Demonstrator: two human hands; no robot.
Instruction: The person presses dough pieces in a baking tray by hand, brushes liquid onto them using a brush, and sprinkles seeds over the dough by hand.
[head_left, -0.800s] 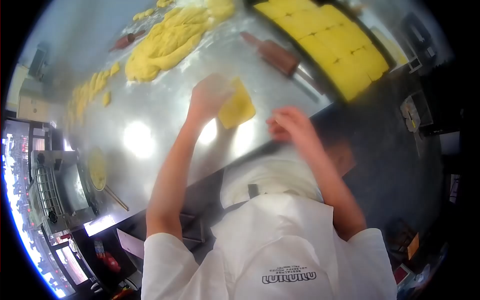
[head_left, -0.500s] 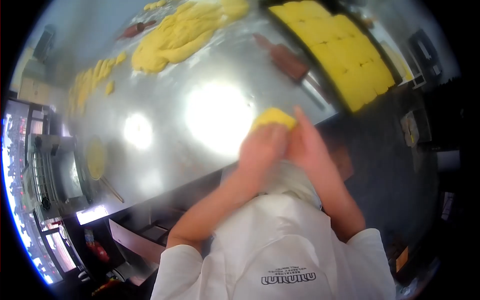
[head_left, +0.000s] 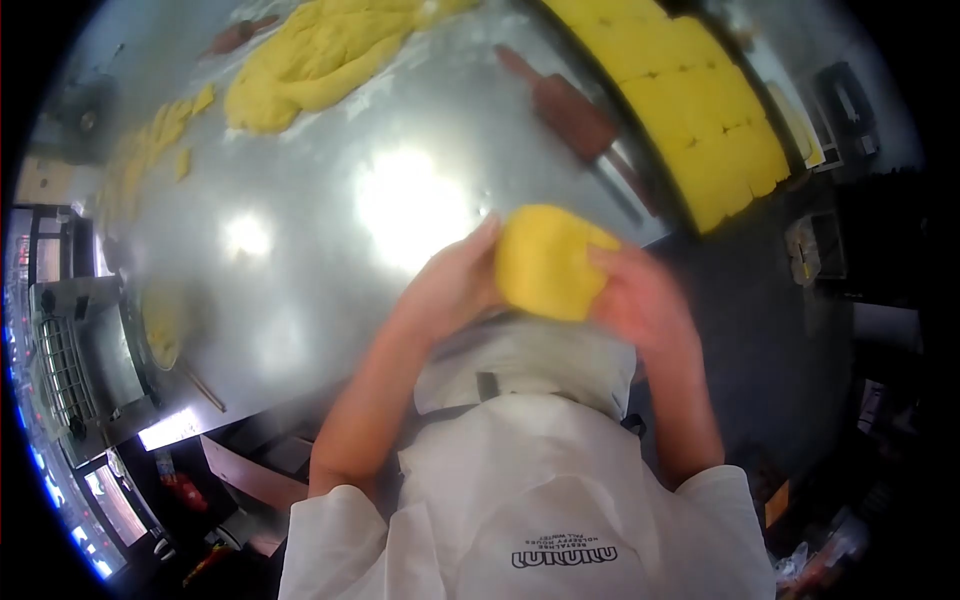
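Note:
A flat, rounded piece of yellow dough (head_left: 548,262) is held up in front of my apron, near the edge of the metal table. My left hand (head_left: 458,282) grips its left side, with part of the fingers hidden behind the dough. On the opposite side my right hand (head_left: 640,292) has its fingers over the right edge and is slightly blurred. A brown rolling pin (head_left: 572,116) lies on the table beyond my right hand.
A black tray holds joined yellow dough pieces (head_left: 690,110) at the right. Farther back lies a big dough mass (head_left: 310,65), with smaller dough strips (head_left: 150,140) to its left and another rolling pin (head_left: 238,36). A round strainer (head_left: 163,325) rests on the metal table (head_left: 300,330).
My hands have moved apart, and the dough, bunched and mostly covered before, now shows as a wide flat piece between them. The view has shifted slightly.

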